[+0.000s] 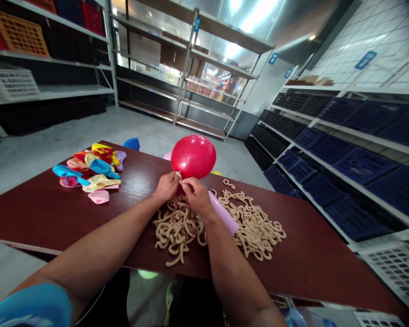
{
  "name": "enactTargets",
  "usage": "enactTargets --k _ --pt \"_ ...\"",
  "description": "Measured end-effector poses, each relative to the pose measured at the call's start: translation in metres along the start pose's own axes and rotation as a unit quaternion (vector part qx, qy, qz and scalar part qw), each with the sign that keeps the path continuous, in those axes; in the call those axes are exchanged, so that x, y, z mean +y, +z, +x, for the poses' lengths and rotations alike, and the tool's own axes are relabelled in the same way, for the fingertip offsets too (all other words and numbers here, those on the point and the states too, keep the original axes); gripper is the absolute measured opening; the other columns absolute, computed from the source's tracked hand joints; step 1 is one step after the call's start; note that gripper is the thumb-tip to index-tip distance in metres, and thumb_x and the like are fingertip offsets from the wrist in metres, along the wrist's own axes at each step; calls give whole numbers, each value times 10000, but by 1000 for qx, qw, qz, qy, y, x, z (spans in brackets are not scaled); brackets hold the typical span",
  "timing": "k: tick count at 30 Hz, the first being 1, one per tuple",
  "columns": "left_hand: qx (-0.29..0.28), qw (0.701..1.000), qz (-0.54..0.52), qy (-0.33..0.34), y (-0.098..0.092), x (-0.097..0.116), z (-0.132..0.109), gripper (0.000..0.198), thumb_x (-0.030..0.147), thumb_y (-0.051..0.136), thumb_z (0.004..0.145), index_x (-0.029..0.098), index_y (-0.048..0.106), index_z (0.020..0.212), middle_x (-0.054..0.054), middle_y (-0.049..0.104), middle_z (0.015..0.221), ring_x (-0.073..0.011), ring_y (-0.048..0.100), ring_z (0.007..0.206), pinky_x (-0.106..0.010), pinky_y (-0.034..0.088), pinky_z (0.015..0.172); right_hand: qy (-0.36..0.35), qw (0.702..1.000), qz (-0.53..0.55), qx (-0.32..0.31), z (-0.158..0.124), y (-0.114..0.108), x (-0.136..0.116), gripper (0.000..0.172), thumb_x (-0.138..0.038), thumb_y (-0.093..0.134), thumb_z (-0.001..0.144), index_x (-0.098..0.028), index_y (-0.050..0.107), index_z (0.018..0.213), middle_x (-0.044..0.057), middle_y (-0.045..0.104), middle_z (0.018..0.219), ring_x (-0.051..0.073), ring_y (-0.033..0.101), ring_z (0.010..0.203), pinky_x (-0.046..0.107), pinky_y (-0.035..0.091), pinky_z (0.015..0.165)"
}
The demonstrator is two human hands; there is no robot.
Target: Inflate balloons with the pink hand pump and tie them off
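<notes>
An inflated red balloon hovers just above the dark wooden table. My left hand and my right hand are closed in pinches around its neck, where a beige rubber band is wrapped. Beneath my hands lies a heap of beige rubber bands. A pink tube, likely a balloon pump, lies beside my right wrist.
A pile of flat coloured balloons lies at the table's far left. Blue, pink and yellow inflated balloons peek over the far edge. Metal shelves with dark and blue crates line the right wall and back. White crates sit at the lower right.
</notes>
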State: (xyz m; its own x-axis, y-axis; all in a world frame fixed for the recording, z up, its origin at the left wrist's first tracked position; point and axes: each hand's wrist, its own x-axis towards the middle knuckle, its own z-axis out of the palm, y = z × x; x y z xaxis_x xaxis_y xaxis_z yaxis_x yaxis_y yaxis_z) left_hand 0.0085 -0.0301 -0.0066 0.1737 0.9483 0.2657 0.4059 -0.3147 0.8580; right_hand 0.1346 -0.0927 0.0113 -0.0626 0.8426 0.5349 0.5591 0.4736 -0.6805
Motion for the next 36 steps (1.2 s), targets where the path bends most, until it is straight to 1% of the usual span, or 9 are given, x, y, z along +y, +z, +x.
enactTargets --k 3,7,10,14,18,22,25,30,36 --pt "-23 999 -11 26 3 0 -1 382 407 319 834 153 527 639 1 508 589 -120 458 574 -235 324 537 -42 999 -29 -2 2 -5 1 198 -210 442 830 -203 632 886 36 559 893 140 532 864 273 423 815" --pt "-57 997 -34 48 7 -1 -2 391 399 316 828 139 571 685 -10 545 623 -125 474 592 -232 350 554 -22 999 -15 32 2 -5 0 159 -231 487 814 -211 641 848 33 545 876 144 533 847 281 438 798" --pt "-73 995 -47 47 10 1 -5 390 406 339 818 129 596 720 -27 582 663 -137 500 619 -231 368 555 50 996 58 50 2 -1 -1 122 -277 532 785 -215 612 854 12 584 838 137 554 771 268 464 712" --pt "-83 995 -31 40 9 2 -9 379 401 339 825 137 596 734 -28 584 646 -134 505 594 -230 373 545 203 959 187 64 2 4 -4 196 -344 601 707 -199 557 832 -32 579 695 94 507 513 216 422 479" --pt "-102 994 28 41 6 2 -10 328 366 352 825 154 559 685 -23 563 602 -128 496 560 -233 352 529 247 943 219 37 2 5 -4 177 -360 589 696 -196 537 736 -70 512 536 74 431 407 196 347 405" --pt "-98 994 14 46 9 3 -9 306 357 363 821 161 518 644 -13 532 576 -119 477 536 -234 340 519 226 961 156 23 1 5 -1 171 -375 537 736 -208 504 720 -79 474 491 87 419 402 208 343 417" --pt "-117 988 -99 27 14 5 -10 347 413 359 828 163 485 623 4 495 529 -104 447 488 -226 344 494 196 975 79 64 0 4 4 181 -389 480 778 -208 486 758 -60 501 548 105 463 472 227 385 492" --pt "-183 936 -294 -61 16 12 -14 373 500 422 801 157 474 663 44 410 464 -68 364 398 -202 310 420 127 978 -72 149 1 3 9 141 -339 465 774 -199 466 760 -4 540 694 138 495 633 273 409 641" --pt "-190 932 -302 -58 14 10 -12 381 516 504 749 136 533 731 40 433 506 -68 383 434 -197 317 428 46 976 -126 170 2 5 7 112 -306 465 778 -198 480 755 25 526 755 156 487 731 291 404 711"
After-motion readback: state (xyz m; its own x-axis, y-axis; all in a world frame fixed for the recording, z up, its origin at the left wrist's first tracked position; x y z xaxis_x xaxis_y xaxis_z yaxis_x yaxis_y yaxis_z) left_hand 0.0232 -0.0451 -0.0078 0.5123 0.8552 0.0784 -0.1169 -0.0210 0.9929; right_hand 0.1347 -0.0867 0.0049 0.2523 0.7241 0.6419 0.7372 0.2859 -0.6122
